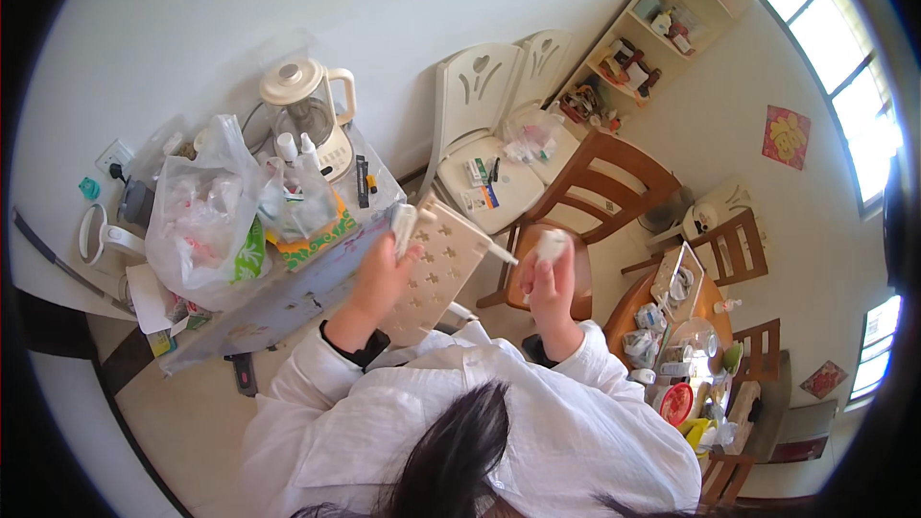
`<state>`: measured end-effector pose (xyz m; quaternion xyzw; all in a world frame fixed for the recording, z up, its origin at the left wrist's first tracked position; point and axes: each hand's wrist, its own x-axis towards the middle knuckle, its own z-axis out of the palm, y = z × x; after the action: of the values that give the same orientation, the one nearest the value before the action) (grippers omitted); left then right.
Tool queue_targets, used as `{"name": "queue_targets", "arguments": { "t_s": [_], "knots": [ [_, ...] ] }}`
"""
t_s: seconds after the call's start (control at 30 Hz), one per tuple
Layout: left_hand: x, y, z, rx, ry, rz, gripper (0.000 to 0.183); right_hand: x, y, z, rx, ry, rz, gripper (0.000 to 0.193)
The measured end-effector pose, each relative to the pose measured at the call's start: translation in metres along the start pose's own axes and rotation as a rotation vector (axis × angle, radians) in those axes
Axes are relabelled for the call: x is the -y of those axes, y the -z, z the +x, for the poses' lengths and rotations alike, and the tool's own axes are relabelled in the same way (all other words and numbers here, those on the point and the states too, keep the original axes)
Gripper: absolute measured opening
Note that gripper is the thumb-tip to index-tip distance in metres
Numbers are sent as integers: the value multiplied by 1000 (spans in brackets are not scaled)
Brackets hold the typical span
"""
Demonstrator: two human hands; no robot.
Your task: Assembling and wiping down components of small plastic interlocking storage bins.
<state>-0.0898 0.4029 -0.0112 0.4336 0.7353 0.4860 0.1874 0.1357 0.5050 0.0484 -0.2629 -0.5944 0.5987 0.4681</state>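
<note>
A beige plastic panel (436, 259) with cross-shaped cutouts stands tilted in front of my body, with a short white leg-like rod (502, 251) at its right corner. My left hand (376, 286) is closed at the panel's left edge, gripping a short white tube-like piece (404, 223); whether that piece is joined to the panel I cannot tell. To the right, apart from the panel, my right hand (552, 293) is raised and closed round a small white piece (551, 245), blurred and partly hidden by the fingers.
On the left, a cloth-covered table (288, 293) holds a plastic bag (197, 221), a beige electric kettle (307, 115) and small bottles. White chairs (480, 139) and a brown wooden chair (576, 230) stand ahead. A cluttered round table (628, 312) is at the right.
</note>
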Motion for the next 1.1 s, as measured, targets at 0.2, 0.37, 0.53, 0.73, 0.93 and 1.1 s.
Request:
{"name": "queue_targets", "arguments": {
  "t_s": [0.2, 0.37, 0.53, 0.73, 0.93, 1.1],
  "knots": [
    [1, 39, -7, 172, 168, -401, 24, -2, -5, -13, 171, 62, -1062, 26],
    [-5, 47, -13, 178, 176, -614, 23, -1, -18, -18, 161, 240, -1033, 34],
    [-11, 55, -13, 123, 168, -572, 20, -1, -22, -14, 145, 490, -1073, 40],
    [-8, 60, -12, 152, 185, -535, 22, -2, -33, -20, 129, 443, -983, 39],
    [-8, 60, -15, 114, 180, -609, 20, 15, -46, -20, 162, 372, -1051, 35],
    [-8, 62, -22, 91, 150, -547, 21, 30, -52, -22, 195, 322, -1092, 33]
  ]
}}
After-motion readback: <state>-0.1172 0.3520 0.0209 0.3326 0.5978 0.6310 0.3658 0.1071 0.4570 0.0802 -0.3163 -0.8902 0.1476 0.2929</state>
